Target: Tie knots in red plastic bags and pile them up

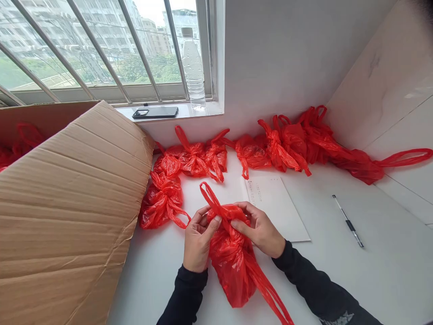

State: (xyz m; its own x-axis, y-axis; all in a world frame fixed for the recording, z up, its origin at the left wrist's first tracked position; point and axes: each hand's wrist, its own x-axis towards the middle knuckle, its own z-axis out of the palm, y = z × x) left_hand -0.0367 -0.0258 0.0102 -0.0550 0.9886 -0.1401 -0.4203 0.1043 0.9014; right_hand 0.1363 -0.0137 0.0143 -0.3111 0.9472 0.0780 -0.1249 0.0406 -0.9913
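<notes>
A knotted red plastic bag (233, 271) is held between my two hands, low in the middle of the head view. One handle loop points up and away, while the other trails toward the lower right. My left hand (201, 237) pinches the upper left of the bag, its thumb near the knot. On the opposite side, my right hand (260, 228) grips the bag with its thumb pressed on the plastic. What the bag contains is hidden. Close to my left hand lies another tied red bag (164, 205), with its loop reaching toward my fingers.
Several tied red bags (287, 144) line the wall. A large cardboard box (67, 203) with red bags inside stands at left. Beyond my right hand lies a white paper sheet (284, 212), with a pen (348, 221) farther right. The windowsill holds a phone (155, 112) and a water bottle (194, 67).
</notes>
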